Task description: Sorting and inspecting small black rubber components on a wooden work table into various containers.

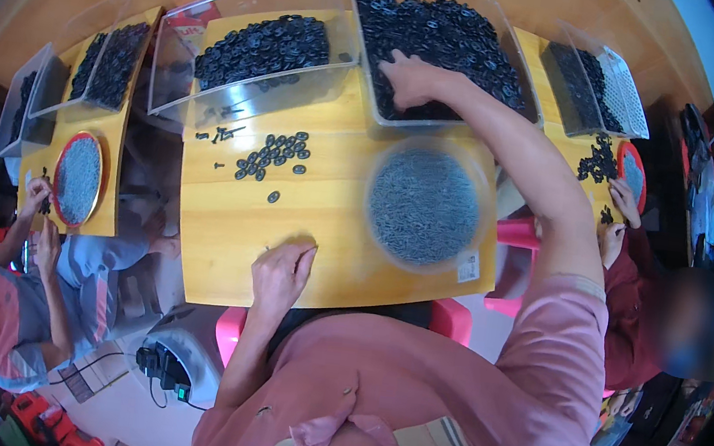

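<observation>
My right arm stretches over the table, and my right hand (412, 80) rests on the heap of small black oval pieces (451, 34) in a large clear plastic bin (477, 127). Its fingers look spread over the pieces; the tips are partly hidden. My left hand (279, 274) lies at the near edge of the wooden table with curled fingers; whatever it may hold is hidden. Ahead of it sits a loose group of black oval pieces (272, 155), with a single black piece (274, 198) apart. A round tub of small grey metal pins or screws (423, 204) stands right of centre.
A second clear bin (161, 79) of black pieces stands at the back left. Several dark screw-like parts (224, 132) lie in front of it. Co-workers sit at side tables, one left (40, 264) and one right (633, 301), each with bins and a round tray.
</observation>
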Demonstrator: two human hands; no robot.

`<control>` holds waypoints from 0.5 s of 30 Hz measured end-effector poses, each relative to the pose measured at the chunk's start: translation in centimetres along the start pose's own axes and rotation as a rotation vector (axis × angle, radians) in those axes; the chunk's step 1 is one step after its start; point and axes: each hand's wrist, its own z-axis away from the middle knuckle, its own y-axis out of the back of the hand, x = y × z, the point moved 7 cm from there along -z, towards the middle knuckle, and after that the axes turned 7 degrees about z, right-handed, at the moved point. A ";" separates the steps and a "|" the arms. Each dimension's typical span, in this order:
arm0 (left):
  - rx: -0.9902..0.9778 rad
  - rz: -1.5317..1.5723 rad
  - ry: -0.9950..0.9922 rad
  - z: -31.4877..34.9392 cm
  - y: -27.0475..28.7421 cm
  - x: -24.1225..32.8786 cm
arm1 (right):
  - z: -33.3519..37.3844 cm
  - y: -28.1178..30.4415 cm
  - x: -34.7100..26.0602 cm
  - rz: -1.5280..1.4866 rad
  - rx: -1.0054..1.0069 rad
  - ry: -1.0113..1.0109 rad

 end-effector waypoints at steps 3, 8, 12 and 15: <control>0.000 0.005 -0.011 -0.3 0.0 0.3 | -0.9 -0.9 1.8 0.014 0.210 0.066; 0.042 0.010 -0.043 -0.1 0.2 0.2 | -1.3 0.0 1.8 -0.143 0.134 0.057; 0.049 0.019 -0.047 -0.1 0.1 0.1 | 0.4 2.3 3.7 -0.527 0.266 -0.039; 0.013 0.024 -0.008 -0.1 -0.1 -0.2 | 0.9 2.8 4.7 -0.737 0.317 -0.042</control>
